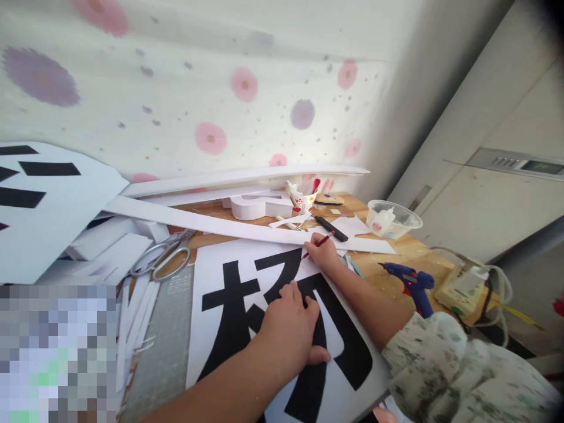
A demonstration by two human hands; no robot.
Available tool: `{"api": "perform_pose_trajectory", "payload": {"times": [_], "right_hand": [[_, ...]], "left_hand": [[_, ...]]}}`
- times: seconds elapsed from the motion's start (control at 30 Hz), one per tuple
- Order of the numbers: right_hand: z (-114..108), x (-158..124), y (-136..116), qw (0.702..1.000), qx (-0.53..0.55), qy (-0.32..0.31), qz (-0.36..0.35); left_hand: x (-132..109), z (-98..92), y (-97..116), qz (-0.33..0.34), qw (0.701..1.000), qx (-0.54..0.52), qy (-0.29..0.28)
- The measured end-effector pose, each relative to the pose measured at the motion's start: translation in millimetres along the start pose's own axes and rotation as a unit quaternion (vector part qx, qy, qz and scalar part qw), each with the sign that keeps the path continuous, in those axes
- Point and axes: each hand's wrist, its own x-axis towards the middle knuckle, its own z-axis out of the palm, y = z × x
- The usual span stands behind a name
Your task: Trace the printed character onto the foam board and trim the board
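The right hand (323,252) pinches a slim red pen (326,238), its tip near the top stroke's edge; the left hand (288,323), empty, fingers loosely spread, rests on the white paper-like sheet (332,329) bearing a bold black character. Marking along the outline seems underway, calling for a steady sheet on the wooden worktop (374,258).

Two hands, left hand (288,323) and right hand (322,251), and one pen (326,237) at one lettered sheet (214,257); left of it, one pair of scissors (180,239); right, one glue gun (413,282); beyond, one cup (305,204), one bowl (406,222).
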Motion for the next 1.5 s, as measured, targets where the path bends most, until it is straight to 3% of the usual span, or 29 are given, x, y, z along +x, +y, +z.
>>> {"api": "perform_pose_trajectory", "payload": {"times": [1.5], "right_hand": [[6.0, 7.2, 3.4, 0.997, 0.038, 0.051, 0.050]], "left_hand": [[0.7, -1.1, 0.3, 0.009, 1.000, 0.009, -0.004]]}}
